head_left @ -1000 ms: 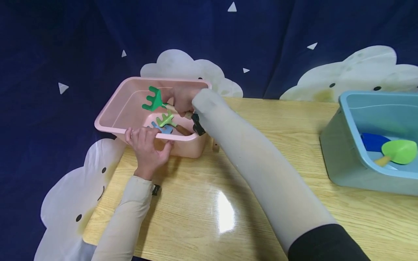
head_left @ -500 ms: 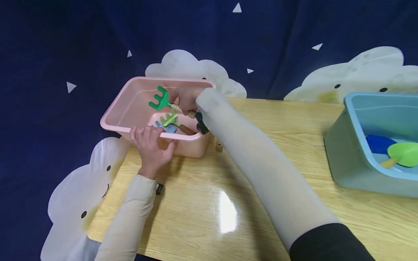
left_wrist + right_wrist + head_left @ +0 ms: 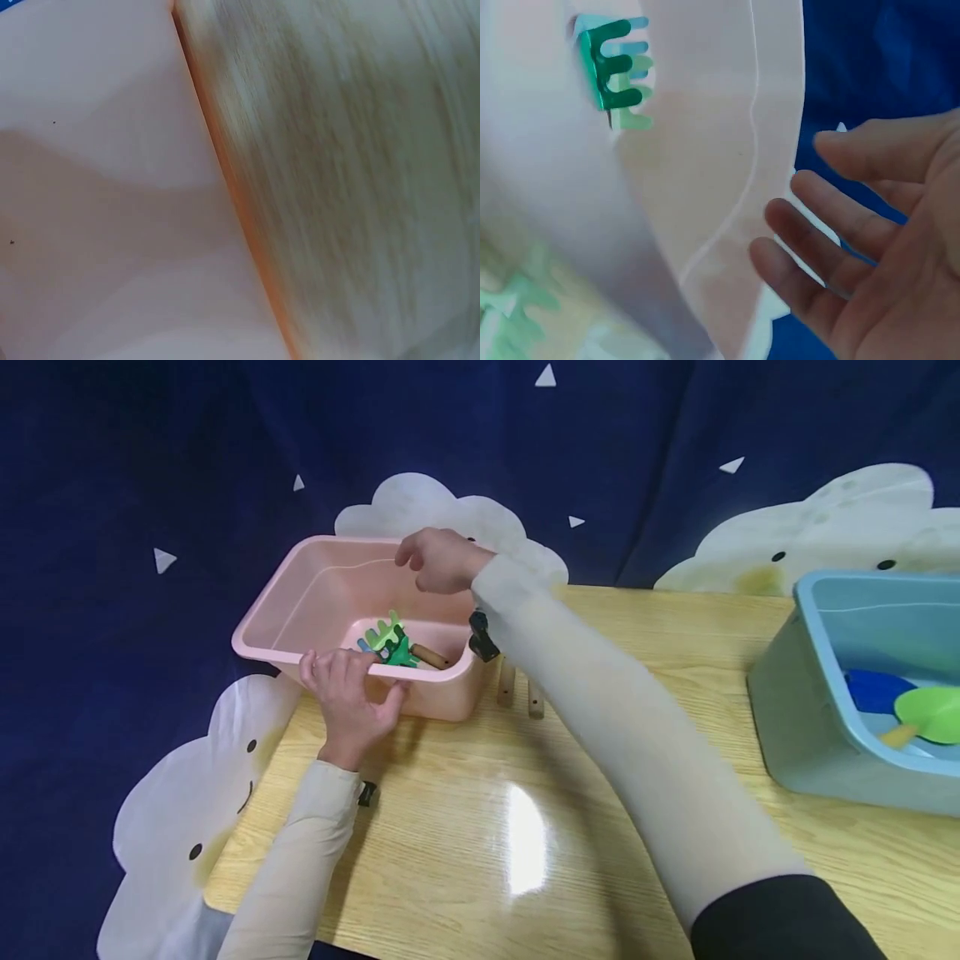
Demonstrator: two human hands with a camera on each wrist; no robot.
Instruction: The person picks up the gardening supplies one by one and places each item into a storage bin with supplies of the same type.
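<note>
My left hand (image 3: 345, 702) grips the near rim of a pink plastic tub (image 3: 300, 602), fingers over the edge and thumb against the outer wall. My right hand (image 3: 444, 560) hovers above the tub's far right part, holding nothing; the right wrist view shows its fingers loosely bent. On the tub floor lie toy garden rakes: a dark green one (image 3: 596, 71), a light green one (image 3: 386, 631) with a brown wooden handle, and a blue one (image 3: 364, 646), mostly covered. In the left wrist view only the tub's wall (image 3: 112, 187) and the tabletop fill the picture.
Two wooden handles (image 3: 536, 700) stick out on the table (image 3: 450, 827) right of the tub, partly behind my right arm. A blue-grey tub (image 3: 810, 710) at the far right holds a blue piece (image 3: 877, 691) and a light green toy shovel (image 3: 930, 714). A dark blue curtain (image 3: 615, 435) hangs behind.
My right hand has let go of the dark green rake, which now lies on the other rakes, and has risen toward the far rim. My left hand keeps its hold.
</note>
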